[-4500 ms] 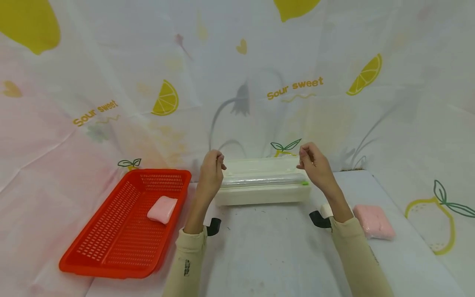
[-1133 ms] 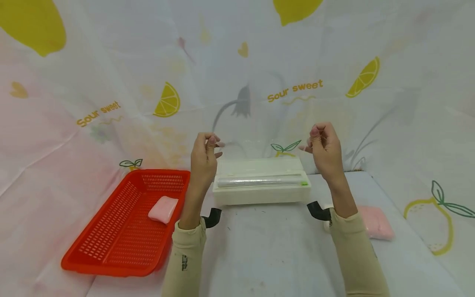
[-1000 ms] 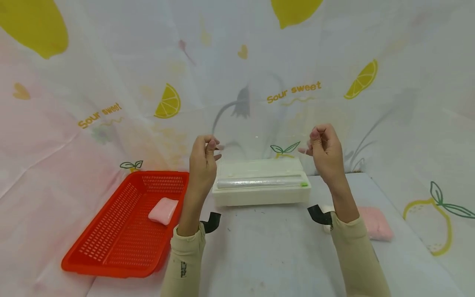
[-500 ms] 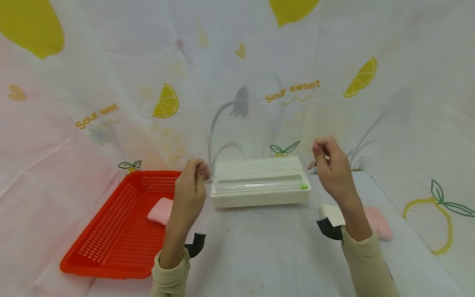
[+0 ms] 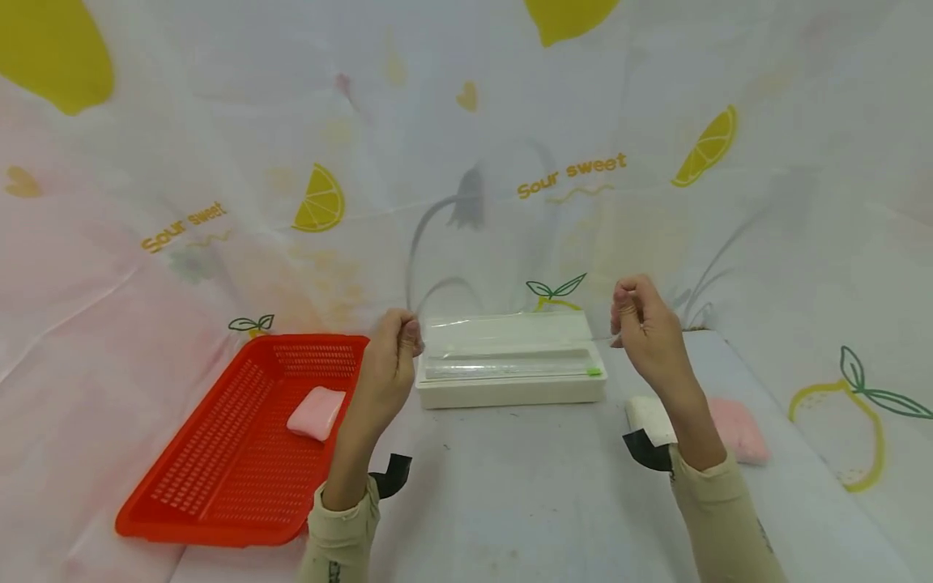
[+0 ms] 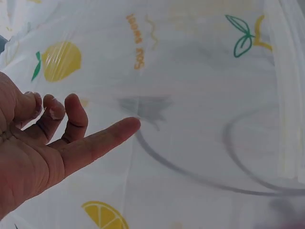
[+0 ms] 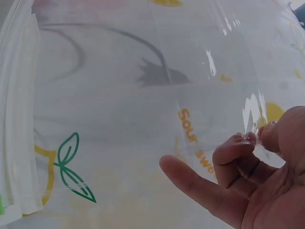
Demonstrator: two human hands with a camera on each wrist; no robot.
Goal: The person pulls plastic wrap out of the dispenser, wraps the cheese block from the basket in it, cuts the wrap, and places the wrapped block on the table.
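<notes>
A clear sheet of cling film (image 7: pixel 252 112) is stretched between my two hands, showing mostly by its glints. My left hand (image 5: pixel 385 360) pinches one corner between thumb and curled fingers; in the left wrist view the little finger (image 6: pixel 102 143) points out straight. My right hand (image 5: pixel 651 336) pinches the other corner, and the film bunches at its fingertips (image 7: pixel 245 138) in the right wrist view. Below and between the hands stands a white cling film dispenser (image 5: pixel 510 395), its lid (image 5: pixel 510 328) raised, with a film roll (image 5: pixel 503 368) inside and a green slider (image 5: pixel 594 372) at the right end.
A red plastic basket (image 5: pixel 219 530) stands on the left with a pink wrapped block (image 5: pixel 317 413) in it. Right of the dispenser, a white block (image 5: pixel 647 417) and a pink block (image 5: pixel 739 429) lie on the white table (image 5: pixel 510 502), partly behind my right forearm. A lemon-print cloth (image 5: pixel 437 121) hangs behind.
From a higher position about a second ago, both hands have come down and a little apart with the film. In the last half second the left hand has shifted slightly right.
</notes>
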